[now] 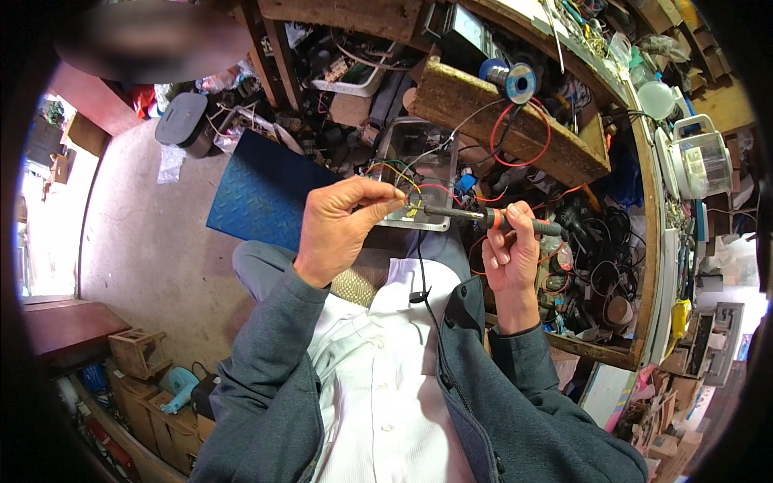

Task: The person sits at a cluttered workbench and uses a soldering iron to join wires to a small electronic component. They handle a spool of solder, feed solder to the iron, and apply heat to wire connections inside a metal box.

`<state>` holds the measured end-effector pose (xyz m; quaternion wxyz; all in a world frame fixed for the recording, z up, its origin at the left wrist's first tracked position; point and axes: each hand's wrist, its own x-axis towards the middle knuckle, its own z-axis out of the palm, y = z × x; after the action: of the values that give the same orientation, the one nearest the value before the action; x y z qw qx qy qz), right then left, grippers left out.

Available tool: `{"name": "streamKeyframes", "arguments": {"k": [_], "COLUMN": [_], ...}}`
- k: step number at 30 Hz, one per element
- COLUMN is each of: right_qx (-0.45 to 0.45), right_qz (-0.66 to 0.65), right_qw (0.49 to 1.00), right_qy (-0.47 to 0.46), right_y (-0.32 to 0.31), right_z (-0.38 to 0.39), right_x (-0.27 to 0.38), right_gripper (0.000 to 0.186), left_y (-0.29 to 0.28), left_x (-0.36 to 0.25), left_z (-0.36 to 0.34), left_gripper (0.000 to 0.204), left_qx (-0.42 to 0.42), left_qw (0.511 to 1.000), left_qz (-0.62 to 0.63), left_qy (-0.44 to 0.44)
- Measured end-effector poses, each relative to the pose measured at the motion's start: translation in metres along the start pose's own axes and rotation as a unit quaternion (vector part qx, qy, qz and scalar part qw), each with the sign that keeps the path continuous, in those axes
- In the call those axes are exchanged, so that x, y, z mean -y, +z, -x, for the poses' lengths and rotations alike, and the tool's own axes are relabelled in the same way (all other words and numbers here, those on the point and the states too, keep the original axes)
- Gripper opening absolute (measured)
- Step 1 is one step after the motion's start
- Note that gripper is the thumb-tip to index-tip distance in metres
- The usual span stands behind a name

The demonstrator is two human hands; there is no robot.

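My right hand (514,253) grips a soldering iron (489,216) by its black and red handle, its metal barrel pointing left. The iron's tip reaches close to the fingertips of my left hand (348,216). Thumb and forefinger of that left hand are pinched on the end of a thin wire, mostly hidden by the fingers. Yellow, green and red wires (417,187) arch around this spot. Just beyond and beneath my hands is a clear plastic container (443,167), from which the wires seem to rise. Whether the tip touches the wire, I cannot tell.
A wire spool (519,83) sits on a worn wooden bench edge (499,117) ahead right. Tangled cables and parts (600,249) fill the space to my right. A blue textured mat (270,193) lies left, beside a dark bin (183,122). A black cord (421,274) runs down my front.
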<state>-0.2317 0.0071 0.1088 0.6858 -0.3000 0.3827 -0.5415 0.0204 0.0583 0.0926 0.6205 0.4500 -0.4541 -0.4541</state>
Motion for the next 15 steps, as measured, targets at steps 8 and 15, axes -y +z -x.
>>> {"name": "streamKeyframes", "arguments": {"k": [8, 15], "right_qx": [-0.003, -0.002], "right_qz": [0.002, 0.005], "right_qw": [1.0, 1.0], "right_qy": [0.003, 0.002], "right_y": [-0.002, -0.0021], "right_z": [-0.0002, -0.0003], "right_x": [-0.0002, -0.0004], "right_gripper": [0.019, 0.02], "left_y": [-0.0004, 0.0003], "left_x": [0.0004, 0.0027], "left_z": [0.0004, 0.0], "left_gripper": [0.013, 0.013], "left_qx": [-0.005, -0.003], "left_qw": [1.0, 1.0], "left_qz": [-0.012, -0.012], "left_qy": [-0.006, -0.005]}}
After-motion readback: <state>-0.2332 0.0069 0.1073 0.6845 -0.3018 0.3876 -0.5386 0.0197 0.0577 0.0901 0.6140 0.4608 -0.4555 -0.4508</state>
